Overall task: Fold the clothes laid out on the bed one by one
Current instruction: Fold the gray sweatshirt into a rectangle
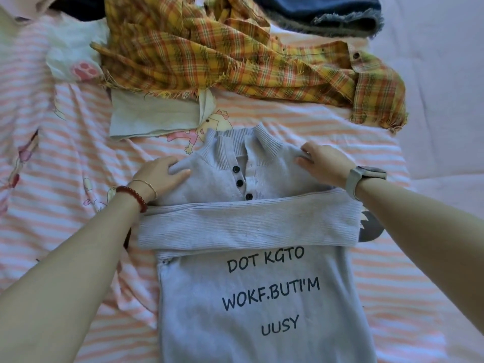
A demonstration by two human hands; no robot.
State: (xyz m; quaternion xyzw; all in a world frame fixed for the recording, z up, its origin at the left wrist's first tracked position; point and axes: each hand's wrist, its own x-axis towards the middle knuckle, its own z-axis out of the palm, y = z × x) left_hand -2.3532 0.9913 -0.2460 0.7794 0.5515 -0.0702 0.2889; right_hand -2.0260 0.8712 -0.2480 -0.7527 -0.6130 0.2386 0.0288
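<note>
Sweater: a pale lilac knit sweater [262, 297] lies face up on the bed, collar at the far end, hem running out of the near edge of view.
Position: middle of the bed, directly before the person, between the two forearms.
Sleeves: ribbed sleeves [248, 224] are folded across the chest as one band, below the placket and above the printing.
Front detail: three dark buttons [239, 183] run down the open collar; dark lettering reads "DOT KGTO / WOKF.BUTI'M / UUSY".
Left hand: the left hand [159, 176] grips the left shoulder of the sweater, fingers curled onto the knit and thumb lying over it.
Right hand: the right hand [324, 162] pinches the right shoulder, fingers bent and gathering a small ridge of fabric.
Wrists: red bead bracelet [131, 195] and a thin bangle on the left; grey watch [362, 179] on the right.
Bed surface: pink-and-white striped sheet [65, 158] with cartoon prints, creased.
Other clothes: yellow plaid shirt [209, 48] heaped beyond the collar, apart from the sweater; a white cloth [154, 116] partly under it; frayed dark denim [327, 14] at the far edge.
</note>
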